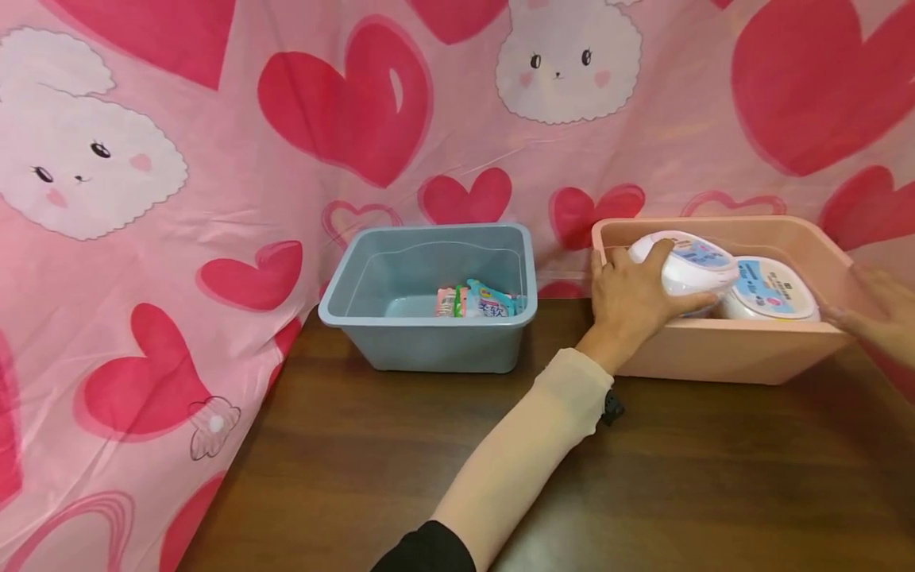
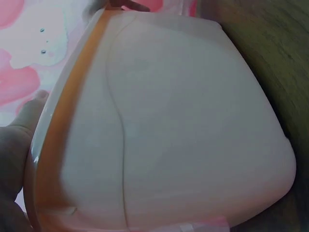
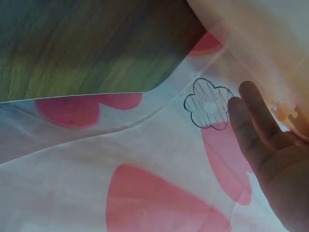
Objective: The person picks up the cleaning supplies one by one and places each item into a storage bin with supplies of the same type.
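My left hand (image 1: 632,294) holds a white plastic tub (image 1: 686,258) with a blue printed label, thumb and fingers spread around it. The tub is tilted above the near wall of a salmon-pink bin (image 1: 743,349). A second white tub (image 1: 775,290) with a similar label sits beside it, inside the bin. At the bin's right end is my right hand (image 1: 882,314), blurred, its thumb by the rim. In the right wrist view that hand (image 3: 275,150) has extended fingers. The left wrist view is mostly filled by the bin's outer wall (image 2: 183,121).
A grey-blue bin (image 1: 436,345) stands left of the pink one, with small pink and blue packets (image 1: 489,302) inside. Both stand at the back of a dark wooden table (image 1: 343,469). A pink cloth with hearts (image 1: 343,103) hangs behind and at the sides.
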`<move>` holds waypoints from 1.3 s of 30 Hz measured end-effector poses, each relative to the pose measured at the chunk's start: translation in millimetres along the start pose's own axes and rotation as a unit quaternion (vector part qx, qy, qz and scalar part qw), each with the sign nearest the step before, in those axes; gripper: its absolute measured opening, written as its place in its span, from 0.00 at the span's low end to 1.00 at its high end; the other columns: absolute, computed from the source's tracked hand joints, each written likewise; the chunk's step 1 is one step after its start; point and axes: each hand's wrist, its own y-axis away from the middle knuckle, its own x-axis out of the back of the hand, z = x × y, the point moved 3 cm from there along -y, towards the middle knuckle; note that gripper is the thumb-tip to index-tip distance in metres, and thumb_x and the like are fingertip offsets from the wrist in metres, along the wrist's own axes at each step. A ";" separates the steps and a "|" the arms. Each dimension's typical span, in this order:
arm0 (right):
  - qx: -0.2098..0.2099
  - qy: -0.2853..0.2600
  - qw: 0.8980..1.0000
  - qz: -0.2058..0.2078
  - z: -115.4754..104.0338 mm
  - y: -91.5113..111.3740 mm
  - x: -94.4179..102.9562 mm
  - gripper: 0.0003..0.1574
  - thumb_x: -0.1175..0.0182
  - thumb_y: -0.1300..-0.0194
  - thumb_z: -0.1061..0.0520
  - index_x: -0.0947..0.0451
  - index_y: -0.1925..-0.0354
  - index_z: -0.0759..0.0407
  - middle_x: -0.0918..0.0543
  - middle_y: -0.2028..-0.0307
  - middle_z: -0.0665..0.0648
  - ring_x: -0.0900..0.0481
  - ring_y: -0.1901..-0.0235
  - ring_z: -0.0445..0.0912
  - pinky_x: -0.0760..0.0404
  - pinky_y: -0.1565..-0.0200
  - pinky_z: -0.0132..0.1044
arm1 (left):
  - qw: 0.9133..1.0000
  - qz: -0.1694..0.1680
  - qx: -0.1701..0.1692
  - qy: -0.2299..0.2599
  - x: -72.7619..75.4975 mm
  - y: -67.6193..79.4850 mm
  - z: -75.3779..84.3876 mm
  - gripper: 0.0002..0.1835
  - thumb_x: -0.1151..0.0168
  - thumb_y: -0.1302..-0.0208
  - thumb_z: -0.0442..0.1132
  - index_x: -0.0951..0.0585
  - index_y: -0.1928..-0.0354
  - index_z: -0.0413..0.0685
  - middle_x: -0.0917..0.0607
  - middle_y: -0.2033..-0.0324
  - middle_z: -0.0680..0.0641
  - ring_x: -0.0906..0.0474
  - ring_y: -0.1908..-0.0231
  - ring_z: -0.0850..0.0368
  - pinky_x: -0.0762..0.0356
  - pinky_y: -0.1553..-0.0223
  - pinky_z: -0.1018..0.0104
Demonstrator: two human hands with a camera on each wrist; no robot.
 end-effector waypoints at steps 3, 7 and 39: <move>-0.003 -0.001 1.000 -0.005 0.8 -0.9 -0.4 0.57 0.51 0.26 0.38 0.69 0.24 0.72 0.67 0.27 0.80 0.72 0.27 0.73 0.73 0.29 0.61 | 1.000 -0.001 -0.003 -0.002 -0.7 1.8 0.4 0.47 0.50 0.57 0.89 0.31 0.33 0.83 0.21 0.57 0.55 0.27 0.52 0.61 0.43 0.34 0.55; -0.003 -0.001 1.000 -0.007 2.3 -1.9 -1.3 0.58 0.52 0.25 0.37 0.69 0.24 0.72 0.67 0.27 0.81 0.71 0.28 0.74 0.73 0.30 0.62 | 1.000 -0.022 -0.016 -0.002 -1.8 3.0 0.1 0.37 0.48 0.42 0.80 0.33 0.30 0.85 0.18 0.55 0.62 0.24 0.49 0.66 0.44 0.32 0.55; 0.007 0.013 0.995 0.097 -48.2 13.1 -8.2 0.51 0.44 0.26 0.44 0.55 0.23 0.69 0.54 0.27 0.81 0.58 0.28 0.77 0.64 0.30 0.67 | 0.964 0.032 -0.264 0.003 -5.7 55.3 -91.4 0.37 0.51 0.27 0.65 0.42 0.21 0.68 0.43 0.23 0.48 0.49 0.25 0.50 0.61 0.25 0.49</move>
